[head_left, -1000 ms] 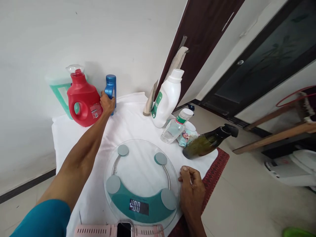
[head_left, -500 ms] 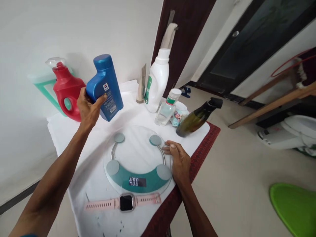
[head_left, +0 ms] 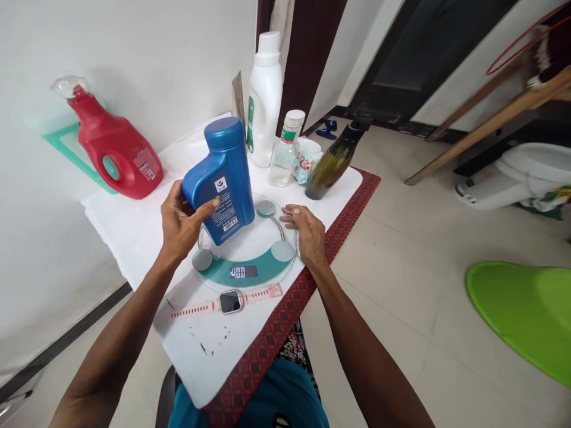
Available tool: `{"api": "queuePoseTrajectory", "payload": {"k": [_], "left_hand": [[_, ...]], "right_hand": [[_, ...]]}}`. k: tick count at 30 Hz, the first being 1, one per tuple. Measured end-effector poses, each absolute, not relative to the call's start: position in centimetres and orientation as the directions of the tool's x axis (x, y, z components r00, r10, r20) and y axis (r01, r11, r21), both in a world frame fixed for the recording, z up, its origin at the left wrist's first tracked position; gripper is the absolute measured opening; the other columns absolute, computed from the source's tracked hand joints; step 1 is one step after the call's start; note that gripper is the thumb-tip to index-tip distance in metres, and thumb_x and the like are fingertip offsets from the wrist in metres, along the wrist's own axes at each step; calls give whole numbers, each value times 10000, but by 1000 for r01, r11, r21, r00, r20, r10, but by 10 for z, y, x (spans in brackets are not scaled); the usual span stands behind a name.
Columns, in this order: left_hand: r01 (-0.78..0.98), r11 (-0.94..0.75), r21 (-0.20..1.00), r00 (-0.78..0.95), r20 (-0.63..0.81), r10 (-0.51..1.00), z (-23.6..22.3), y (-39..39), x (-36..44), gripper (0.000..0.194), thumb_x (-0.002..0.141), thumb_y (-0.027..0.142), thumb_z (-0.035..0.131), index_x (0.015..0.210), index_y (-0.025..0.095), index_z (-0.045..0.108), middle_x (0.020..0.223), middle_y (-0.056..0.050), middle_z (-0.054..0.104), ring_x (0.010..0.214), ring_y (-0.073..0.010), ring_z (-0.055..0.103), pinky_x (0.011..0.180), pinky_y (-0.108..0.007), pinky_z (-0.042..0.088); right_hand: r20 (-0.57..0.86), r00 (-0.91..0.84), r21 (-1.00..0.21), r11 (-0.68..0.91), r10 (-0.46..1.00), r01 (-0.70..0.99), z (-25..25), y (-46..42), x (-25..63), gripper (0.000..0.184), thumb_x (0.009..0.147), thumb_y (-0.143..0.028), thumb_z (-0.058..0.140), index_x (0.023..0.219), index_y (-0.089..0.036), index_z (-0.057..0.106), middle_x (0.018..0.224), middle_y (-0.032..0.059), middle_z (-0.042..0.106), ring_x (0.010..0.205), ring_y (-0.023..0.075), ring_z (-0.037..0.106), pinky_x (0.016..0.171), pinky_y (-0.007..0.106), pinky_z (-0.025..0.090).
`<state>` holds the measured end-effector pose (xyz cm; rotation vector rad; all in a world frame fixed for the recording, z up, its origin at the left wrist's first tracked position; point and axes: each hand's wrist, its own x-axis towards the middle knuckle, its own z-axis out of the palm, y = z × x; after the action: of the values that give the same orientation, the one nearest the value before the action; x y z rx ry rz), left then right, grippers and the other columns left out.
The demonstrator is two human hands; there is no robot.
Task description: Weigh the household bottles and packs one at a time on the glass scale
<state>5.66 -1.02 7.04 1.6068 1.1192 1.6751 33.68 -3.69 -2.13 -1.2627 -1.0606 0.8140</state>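
My left hand (head_left: 182, 221) grips a blue plastic bottle (head_left: 224, 178) by its handle side, holding it upright over the round glass scale (head_left: 250, 252). The bottle's base is at the scale's glass; I cannot tell whether it rests on it. The scale's display (head_left: 243, 272) is lit. At the scale's right rim, my right hand (head_left: 307, 232) lies with its fingers flat on the edge. A pink smartwatch (head_left: 229, 301) lies flat in front of the scale on the white cloth (head_left: 129, 223).
A red detergent jug (head_left: 113, 148) stands at the back left against the wall. A tall white bottle (head_left: 264, 98), a small clear bottle (head_left: 285, 151) and a tilted dark bottle (head_left: 332, 160) stand behind the scale. A green mat (head_left: 521, 312) lies on the floor at right.
My left hand lifted the blue bottle from beside the red jug and brought it down and right onto the scale area. My right hand stayed at the scale's right rim.
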Motion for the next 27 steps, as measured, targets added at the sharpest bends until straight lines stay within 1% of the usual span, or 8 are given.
{"api": "queuePoseTrajectory", "payload": {"k": [11,13,15,17,19,20,23,27], "left_hand": [[216,-435,874,-75,459,885,77,-34,65,640,685,592,1119,1084,258,746,979,-23,685,889,-248,736,770,-399,686],[205,-440,874,-52,459,887,77,-33,63,686,686,673,1104,1112,262,758,1015,-39,709,956,-274,761,814,-413,695],[174,-471,865,-17,481,876,76,-25,56,764,709,818,1042,1148,256,768,1090,-71,750,1059,-310,786,874,-427,697],[107,-478,872,-31,484,875,71,-8,45,848,804,991,857,1173,232,776,1192,-126,790,1143,-336,793,919,-447,692],[44,-415,909,-122,418,900,60,12,32,936,879,1095,636,1125,204,779,1198,-172,814,1090,-329,804,895,-458,690],[33,-361,932,-178,361,915,53,21,25,943,895,1106,587,1080,200,774,1156,-177,822,1029,-312,807,871,-452,687],[72,-194,978,-314,207,927,26,40,6,839,903,1046,670,964,212,735,987,-134,809,856,-249,784,786,-396,658],[66,-89,994,-347,106,932,5,42,-4,745,974,951,686,904,209,702,899,-108,778,785,-220,770,691,-338,589]], "right_hand": [[155,345,-986,126,926,105,-18,-37,335,737,974,-953,617,1114,-253,800,1198,151,904,1006,325,881,855,445,696],[155,353,-986,125,923,107,-19,-36,335,752,981,-963,602,1113,-250,798,1205,158,906,1006,319,880,856,441,696],[155,372,-987,123,915,106,-21,-34,335,768,988,-975,584,1098,-244,796,1190,164,908,998,314,878,846,437,696],[154,405,-987,122,901,103,-24,-32,334,793,996,-989,558,1077,-238,797,1154,166,909,979,311,875,825,435,696],[159,433,-987,128,887,100,-28,-30,334,807,1000,-996,548,1054,-231,800,1112,163,908,947,308,871,802,440,697],[162,441,-986,133,882,96,-29,-30,334,810,1002,-996,548,1043,-227,800,1089,161,906,929,307,869,793,444,698],[168,448,-986,141,878,92,-33,-28,335,812,1015,-991,539,1021,-221,797,1036,150,897,896,297,863,780,447,700],[168,450,-985,130,877,115,-34,-28,334,802,1034,-977,531,1018,-221,801,1014,142,887,934,305,867,789,444,702]]}}
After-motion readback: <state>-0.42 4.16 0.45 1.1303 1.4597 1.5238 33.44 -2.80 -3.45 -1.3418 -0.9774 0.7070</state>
